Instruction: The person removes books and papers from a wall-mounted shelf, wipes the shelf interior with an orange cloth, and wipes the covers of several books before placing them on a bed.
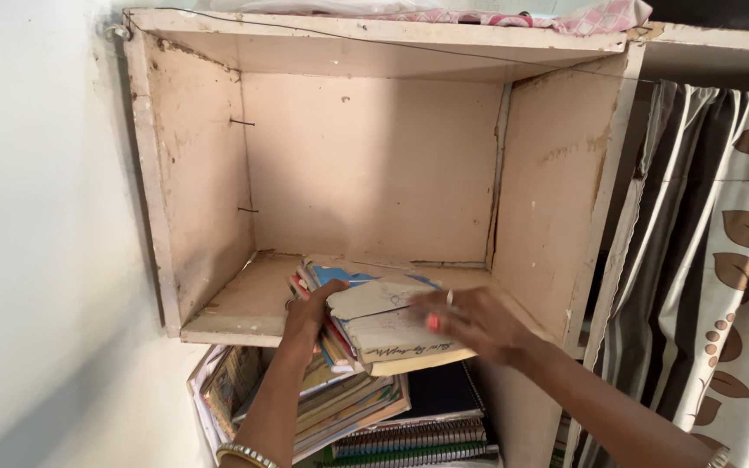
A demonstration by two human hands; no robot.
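Now I grip a stack of worn books (374, 325) at the wooden shelf (244, 303) edge: left hand (309, 312) fingers clamped underneath, right hand (474, 321) pressed flat on top.

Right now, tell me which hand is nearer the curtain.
Right. The right hand lies on top of the book stack, on the side towards the curtain. The left hand grips the stack's far side, farther from it.
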